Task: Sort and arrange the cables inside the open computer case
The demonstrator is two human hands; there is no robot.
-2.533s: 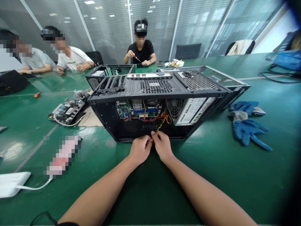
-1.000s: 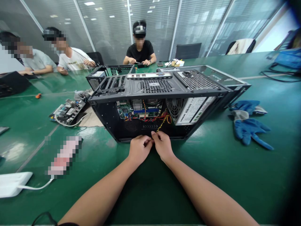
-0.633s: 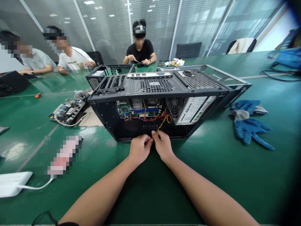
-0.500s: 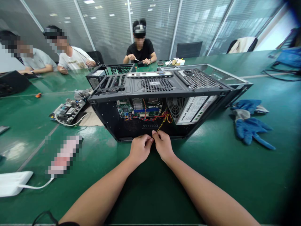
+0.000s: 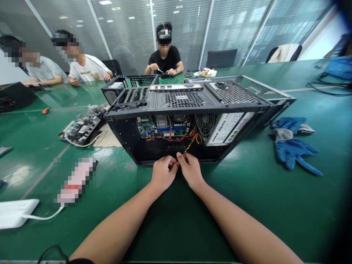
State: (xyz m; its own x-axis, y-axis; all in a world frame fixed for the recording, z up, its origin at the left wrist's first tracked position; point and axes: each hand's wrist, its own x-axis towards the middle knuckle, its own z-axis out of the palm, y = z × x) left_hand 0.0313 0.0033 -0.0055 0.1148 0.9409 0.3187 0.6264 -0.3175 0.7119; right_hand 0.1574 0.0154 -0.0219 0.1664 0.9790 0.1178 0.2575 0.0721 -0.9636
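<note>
A black computer case (image 5: 176, 104) stands on the green table with its open side facing me. Inside it are a motherboard (image 5: 148, 127) and a power supply (image 5: 224, 129) with a fan grille and white label. A twisted yellow-and-black cable (image 5: 189, 144) runs from the bundle of wires by the power supply down to my hands. My right hand (image 5: 190, 169) pinches this cable near the case's lower edge. Right beside it, my left hand (image 5: 165, 172) is closed, thumb against fingers, at the cable's end. The cable's tip is hidden by the fingers.
Blue work gloves (image 5: 295, 148) lie to the right. At left are a loose circuit board (image 5: 81, 130) on cardboard, a phone (image 5: 77, 181) and a white power bank (image 5: 18, 214) joined by a cord. Three people sit across the table; one (image 5: 165, 60) handles a small tool.
My fingers shift very slightly at the cable, the right thumb a little higher. Otherwise the hands and case stay in place.
</note>
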